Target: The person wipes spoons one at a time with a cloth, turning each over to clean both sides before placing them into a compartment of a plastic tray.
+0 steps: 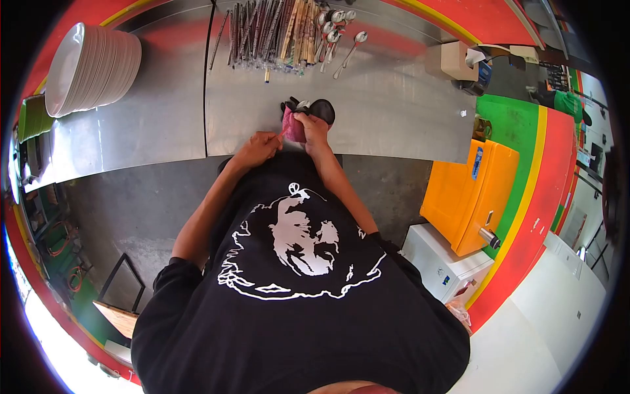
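Observation:
A pink cloth (pixel 294 126) is bunched between my hands at the near edge of the steel counter. My right hand (pixel 314 131) is closed on it from the right, thumb on top. From the left, my left hand (pixel 262 148) pinches a corner of the same cloth. Several dark, rounded pieces stick out beyond the cloth, the largest a black oval bowl like that of a spoon (pixel 322 111), close by my right fingers. Their handles are hidden behind the cloth and my hand.
On the steel counter (pixel 387 98) lie many wrapped chopsticks (pixel 272 33) and several metal spoons (pixel 350 55). A tall stack of white plates (pixel 98 69) stands far left. Cardboard boxes (pixel 456 60) sit at the right end. Beyond are an orange cooler (pixel 469 194) and a person in green (pixel 567 105).

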The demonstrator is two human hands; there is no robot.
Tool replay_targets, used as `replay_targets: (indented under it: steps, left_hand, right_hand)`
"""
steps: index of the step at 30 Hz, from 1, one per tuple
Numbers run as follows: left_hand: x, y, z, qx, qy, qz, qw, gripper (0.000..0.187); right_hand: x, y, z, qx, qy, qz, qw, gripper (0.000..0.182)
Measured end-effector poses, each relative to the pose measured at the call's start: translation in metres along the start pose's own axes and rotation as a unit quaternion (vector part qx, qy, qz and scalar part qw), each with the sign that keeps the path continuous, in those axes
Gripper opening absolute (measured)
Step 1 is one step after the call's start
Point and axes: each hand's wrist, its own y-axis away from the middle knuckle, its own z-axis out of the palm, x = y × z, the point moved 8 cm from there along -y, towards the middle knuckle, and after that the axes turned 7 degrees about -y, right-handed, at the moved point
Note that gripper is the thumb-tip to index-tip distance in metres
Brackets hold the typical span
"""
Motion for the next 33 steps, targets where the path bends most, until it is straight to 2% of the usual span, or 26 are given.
replay_targets:
  steps: [4, 8, 10, 11, 14, 17, 24, 27, 28, 31, 33]
  left_hand:
    - [0.004, 0.004, -0.004, 0.010, -0.004, -0.022, 1.000, 0.037]
    - [0.010, 0.001, -0.001, 0.028, -0.017, 0.007, 0.999, 0.037]
    - [0.017, 0.007, -0.001, 0.040, -0.035, -0.019, 0.998, 0.036]
    - [0.021, 0.010, -0.002, 0.045, -0.047, -0.035, 0.997, 0.036]
    - [0.022, 0.012, -0.004, 0.068, -0.072, 0.003, 0.995, 0.034]
    - [0.027, 0.015, -0.002, 0.089, -0.062, -0.014, 0.994, 0.034]
    - [0.050, 0.016, 0.009, 0.106, -0.075, -0.012, 0.991, 0.035]
    - [0.053, 0.011, 0.016, 0.117, -0.062, -0.022, 0.991, 0.035]
    - [0.056, 0.010, 0.018, 0.122, -0.059, -0.020, 0.991, 0.035]
    - [0.061, 0.004, 0.022, 0.134, -0.035, -0.008, 0.990, 0.035]
    - [0.064, -0.002, 0.030, 0.141, -0.037, 0.007, 0.989, 0.035]
  right_hand:
    - [0.003, -0.005, -0.003, 0.000, 0.012, 0.007, 1.000, 0.011]
    - [0.001, 0.001, -0.002, 0.009, -0.067, -0.001, 0.998, 0.010]
    - [-0.002, -0.002, 0.000, 0.012, -0.081, -0.009, 0.997, 0.008]
    - [-0.003, -0.003, 0.001, 0.014, -0.074, -0.009, 0.997, 0.008]
    - [0.000, -0.001, -0.001, 0.006, -0.065, 0.026, 0.998, 0.009]
    - [0.001, -0.010, -0.012, 0.012, -0.020, 0.031, 0.999, 0.009]
    - [-0.024, -0.030, -0.034, 0.034, 0.048, -0.023, 0.998, 0.010]
    - [-0.027, -0.040, -0.040, -0.031, 0.027, 0.009, 0.999, 0.011]
    - [-0.040, -0.039, -0.032, -0.061, 0.047, -0.043, 0.996, 0.012]
    - [-0.058, -0.037, -0.030, -0.115, 0.064, -0.033, 0.991, 0.012]
    - [-0.057, -0.029, -0.029, -0.180, 0.010, 0.060, 0.982, 0.021]
